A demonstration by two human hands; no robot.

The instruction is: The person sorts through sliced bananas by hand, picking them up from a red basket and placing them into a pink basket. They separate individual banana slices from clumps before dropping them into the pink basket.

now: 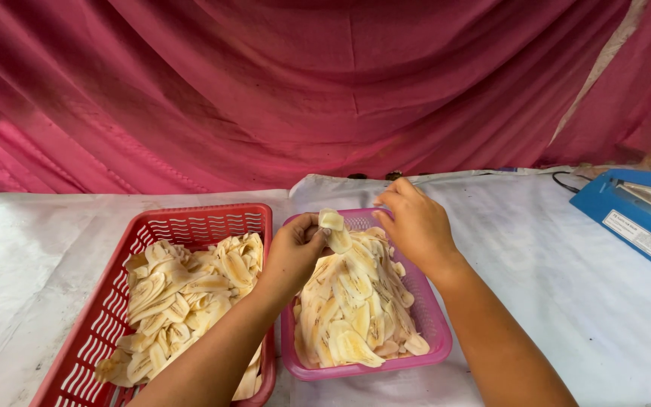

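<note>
- Now the left hand (pixel 293 252) is pinching a pale banana slice (pixel 334 228) between thumb and fingers, lifting it just above the pink basket (pixel 435 332).
- Meanwhile the right hand (pixel 414 224) is hovering at the slice's three o'clock, fingers curled loosely and holding nothing, over the pink basket's far rim.
- Heaped sliced banana is filling that basket, and more is lying in the red basket (pixel 84 332) at its nine o'clock.
- Off at three o'clock, a blue sealing machine (pixel 634 218) is sitting on the white table cover (pixel 566 279).
</note>
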